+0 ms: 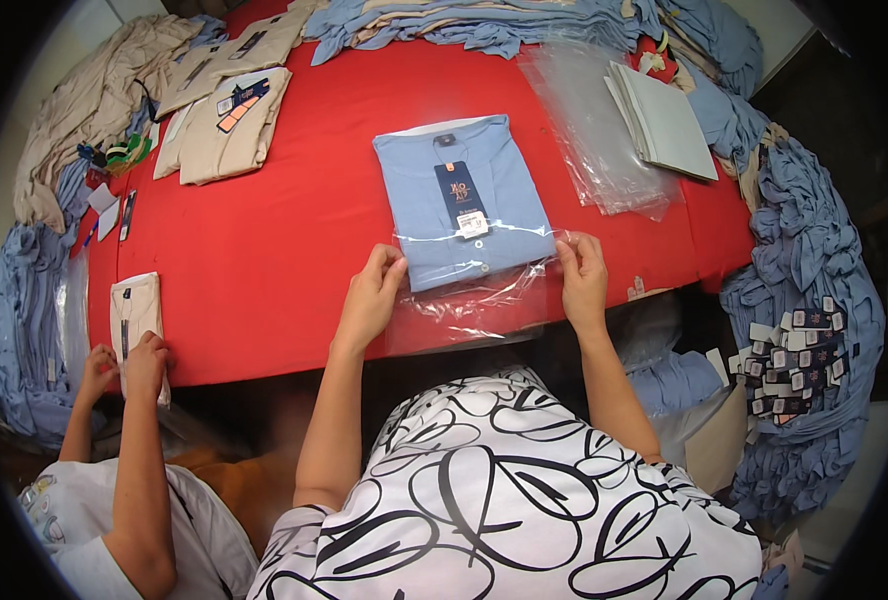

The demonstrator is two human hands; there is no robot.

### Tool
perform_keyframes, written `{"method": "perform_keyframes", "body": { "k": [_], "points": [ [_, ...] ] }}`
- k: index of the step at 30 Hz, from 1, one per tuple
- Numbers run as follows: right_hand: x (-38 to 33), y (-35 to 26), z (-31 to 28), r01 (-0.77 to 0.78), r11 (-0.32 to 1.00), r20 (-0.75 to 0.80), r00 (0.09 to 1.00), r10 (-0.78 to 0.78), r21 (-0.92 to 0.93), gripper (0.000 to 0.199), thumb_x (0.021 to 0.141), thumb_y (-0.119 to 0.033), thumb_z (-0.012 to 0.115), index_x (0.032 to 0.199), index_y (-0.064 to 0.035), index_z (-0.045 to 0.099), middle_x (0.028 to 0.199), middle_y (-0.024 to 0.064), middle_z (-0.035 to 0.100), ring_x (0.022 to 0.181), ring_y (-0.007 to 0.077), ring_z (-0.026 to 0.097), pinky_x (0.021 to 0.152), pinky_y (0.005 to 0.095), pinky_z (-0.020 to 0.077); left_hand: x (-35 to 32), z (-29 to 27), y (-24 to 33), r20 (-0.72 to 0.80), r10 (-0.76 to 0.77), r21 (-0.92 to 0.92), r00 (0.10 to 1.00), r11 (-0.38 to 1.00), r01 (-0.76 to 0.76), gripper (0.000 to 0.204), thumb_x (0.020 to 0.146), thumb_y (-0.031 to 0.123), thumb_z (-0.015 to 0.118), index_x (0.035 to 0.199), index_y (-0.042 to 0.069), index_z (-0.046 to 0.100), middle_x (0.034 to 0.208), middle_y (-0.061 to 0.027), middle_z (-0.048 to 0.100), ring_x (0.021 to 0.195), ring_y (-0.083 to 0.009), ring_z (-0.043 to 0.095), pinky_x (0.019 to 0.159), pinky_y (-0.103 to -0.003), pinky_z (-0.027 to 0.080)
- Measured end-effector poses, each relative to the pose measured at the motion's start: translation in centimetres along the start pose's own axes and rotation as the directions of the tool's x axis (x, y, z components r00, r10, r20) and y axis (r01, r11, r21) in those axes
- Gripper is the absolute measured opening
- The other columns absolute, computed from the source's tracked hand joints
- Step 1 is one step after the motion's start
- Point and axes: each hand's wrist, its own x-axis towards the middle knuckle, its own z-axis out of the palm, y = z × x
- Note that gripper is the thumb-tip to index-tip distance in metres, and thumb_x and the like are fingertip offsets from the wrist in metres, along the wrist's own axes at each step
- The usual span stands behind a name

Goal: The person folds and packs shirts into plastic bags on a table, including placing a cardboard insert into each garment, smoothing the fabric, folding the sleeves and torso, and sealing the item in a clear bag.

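Observation:
A folded light-blue shirt (pixel 514 205) lies front up on the red table before me, with a dark hang tag (pixel 458 192) on its chest. A clear plastic bag (pixel 464 318) covers the shirt's lower part, and its near end spreads toward the table's front edge. At the bag's left side, my left hand (pixel 372 295) pinches the plastic between thumb and fingers. My right hand (pixel 584 280) grips the opposite side of the bag, beside the shirt's lower right corner. How far the bag reaches up the shirt is hard to make out.
Flat clear bags (pixel 599 130) and white boards (pixel 664 120) lie at right. Folded beige garments (pixel 234 130) sit far left; blue garments (pixel 484 25) heap at the back. Tags (pixel 794 355) rest on the right-hand pile (pixel 809 230). A co-worker's hands (pixel 144 365) handle a beige garment (pixel 136 305).

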Motion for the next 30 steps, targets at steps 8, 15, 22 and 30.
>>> {"method": "perform_keyframes", "body": {
  "k": [8, 15, 22, 30],
  "points": [
    [0.0, 1.2, 1.2, -0.399, 0.533, 0.131, 0.873, 0.47, 0.746, 0.007, 0.095, -0.004, 0.061, 0.101, -0.0007, 0.063, 0.101, 0.0061, 0.065, 0.087, 0.0126, 0.062, 0.077, 0.0249, 0.0522, 3.3, 2.4, -2.9, -0.134, 0.146, -0.273, 0.98, 0.945, -0.178, 0.028, 0.087, 0.0, 0.069, 0.112, 0.0, 0.057, 0.109, -0.0103, 0.062, 0.091, -0.0148, 0.062, 0.078, -0.028, 0.052],
    [2.1, 3.7, 2.4, -0.376, 0.499, 0.126, 0.877, 0.464, 0.78, 0.007, 0.095, -0.003, 0.061, 0.101, -0.0003, 0.062, 0.094, 0.0062, 0.066, 0.087, 0.0125, 0.064, 0.077, 0.0248, 0.0528, 4.1, 1.6, -1.5, 0.105, -0.088, -0.453, 0.991, 0.883, 0.127, 0.046, 0.084, -0.006, 0.069, 0.125, -0.003, 0.049, 0.102, -0.0123, 0.062, 0.091, -0.0121, 0.061, 0.077, -0.023, 0.051],
    [8.9, 4.7, 3.1, -0.284, 0.813, 0.278, 0.948, 0.157, 0.508, 0.008, 0.09, -0.005, 0.067, 0.098, -0.0024, 0.067, 0.092, -0.0009, 0.064, 0.084, 0.0083, 0.059, 0.075, 0.0235, 0.0494, 5.1, 0.6, -2.2, 0.066, -0.032, -0.475, 0.997, 0.878, 0.06, 0.022, 0.081, -0.003, 0.071, 0.096, 0.004, 0.055, 0.115, -0.0077, 0.051, 0.104, -0.0122, 0.054, 0.088, -0.027, 0.047],
    [13.2, 3.6, -1.4, -0.213, 0.938, 0.695, 0.718, -0.038, 0.272, 0.013, 0.078, -0.006, 0.07, 0.091, -0.002, 0.069, 0.129, 0.0093, 0.058, 0.118, 0.0189, 0.054, 0.098, 0.0325, 0.0431, 3.4, 0.1, 0.7, -0.103, 0.346, 0.247, 0.933, 0.917, -0.313, 0.016, 0.079, 0.004, 0.072, 0.086, 0.004, 0.058, 0.139, -0.0148, 0.043, 0.131, -0.029, 0.045, 0.103, -0.039, 0.041]
  ]
}}
